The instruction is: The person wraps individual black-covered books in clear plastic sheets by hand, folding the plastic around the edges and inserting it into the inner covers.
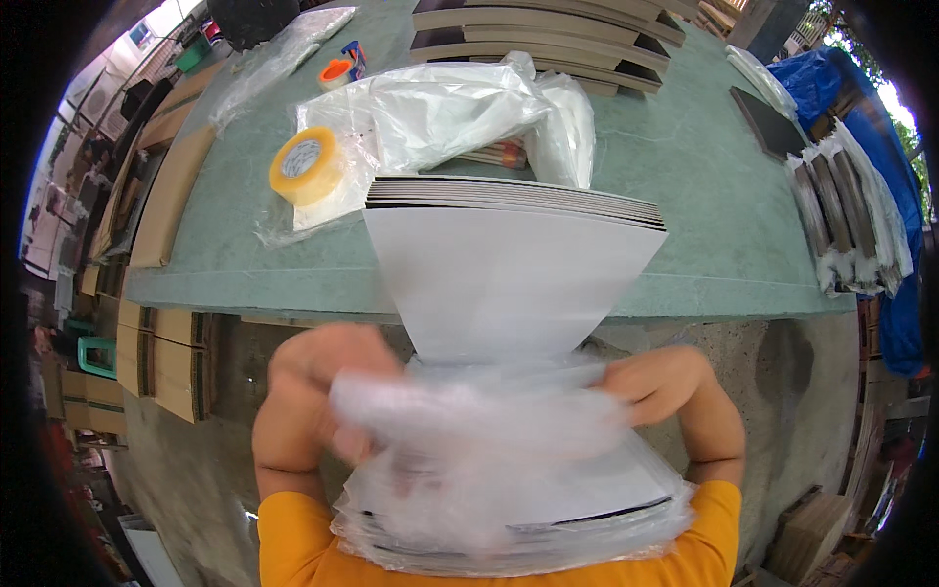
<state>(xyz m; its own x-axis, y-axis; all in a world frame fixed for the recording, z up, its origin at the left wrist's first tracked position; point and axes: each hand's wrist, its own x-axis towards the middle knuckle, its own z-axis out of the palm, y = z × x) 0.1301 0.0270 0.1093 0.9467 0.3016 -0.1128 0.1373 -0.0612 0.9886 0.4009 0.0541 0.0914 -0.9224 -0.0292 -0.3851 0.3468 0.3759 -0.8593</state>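
A stack of flat white boards (509,264) stands in front of me, its far end resting on the green table (685,186) and its near end against my chest. A clear plastic bag (489,460) is pulled over the near end, blurred by motion. My left hand (328,377) grips the bag's left side. On the bag's right edge, my right hand (650,382) holds the plastic next to the boards. Both arms wear yellow sleeves.
On the table lie a roll of yellow tape (308,164), loose clear bags (440,112), an orange tape dispenser (337,70), stacked brown boards (548,34) at the back and bagged board bundles (851,215) at the right. Cardboard boxes (166,362) stand on the floor to the left.
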